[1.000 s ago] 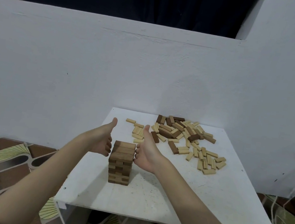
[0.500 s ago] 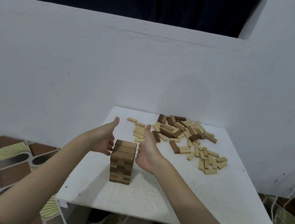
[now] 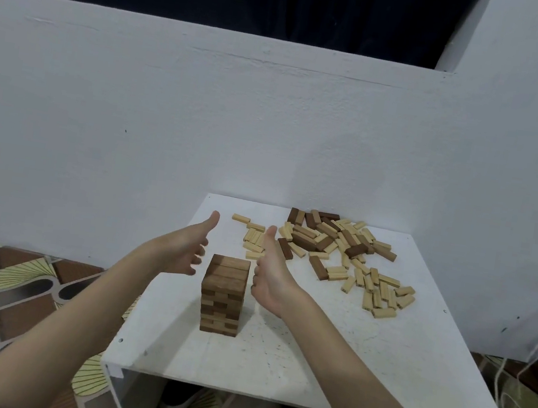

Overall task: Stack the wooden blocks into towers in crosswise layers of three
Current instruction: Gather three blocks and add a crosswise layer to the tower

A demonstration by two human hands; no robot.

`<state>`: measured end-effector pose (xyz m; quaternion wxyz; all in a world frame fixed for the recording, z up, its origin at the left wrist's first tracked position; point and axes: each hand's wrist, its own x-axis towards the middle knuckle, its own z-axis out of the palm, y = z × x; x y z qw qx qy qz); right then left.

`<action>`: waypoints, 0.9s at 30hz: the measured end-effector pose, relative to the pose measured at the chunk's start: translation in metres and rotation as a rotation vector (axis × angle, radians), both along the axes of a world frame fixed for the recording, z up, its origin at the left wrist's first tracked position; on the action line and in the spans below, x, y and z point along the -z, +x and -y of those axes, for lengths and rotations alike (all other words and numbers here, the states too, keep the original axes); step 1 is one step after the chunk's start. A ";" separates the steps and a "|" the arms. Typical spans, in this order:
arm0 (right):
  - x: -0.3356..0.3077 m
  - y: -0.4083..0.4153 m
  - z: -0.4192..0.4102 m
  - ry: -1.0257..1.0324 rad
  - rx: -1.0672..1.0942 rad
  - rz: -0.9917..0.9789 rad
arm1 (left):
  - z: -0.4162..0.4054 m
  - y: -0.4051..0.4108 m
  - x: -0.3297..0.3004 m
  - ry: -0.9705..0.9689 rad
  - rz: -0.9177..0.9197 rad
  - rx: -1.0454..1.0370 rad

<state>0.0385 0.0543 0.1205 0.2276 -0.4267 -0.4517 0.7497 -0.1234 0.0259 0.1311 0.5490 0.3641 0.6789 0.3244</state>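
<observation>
Both hands sit wide open, thumbs up, holding nothing: left hand point(image 3: 185, 250) and right hand point(image 3: 270, 275) flank the dark tower point(image 3: 223, 294) between them. Loose blocks point(image 3: 340, 252) lie scattered beyond the right hand.

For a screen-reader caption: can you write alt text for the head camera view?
A person's left hand and right hand, thumbs up, flank a dark wooden block tower on a white table. Loose light and dark blocks lie scattered behind it to the right, near a white wall.
</observation>
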 end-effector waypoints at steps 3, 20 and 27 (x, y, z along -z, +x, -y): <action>0.004 0.006 -0.006 0.235 -0.028 0.233 | 0.004 -0.010 0.001 0.176 -0.373 0.198; 0.017 -0.006 -0.012 1.056 -0.493 0.812 | -0.011 -0.010 0.025 0.185 -1.006 0.631; 0.016 -0.008 -0.011 1.092 -0.501 0.805 | -0.012 -0.010 0.030 0.200 -0.990 0.617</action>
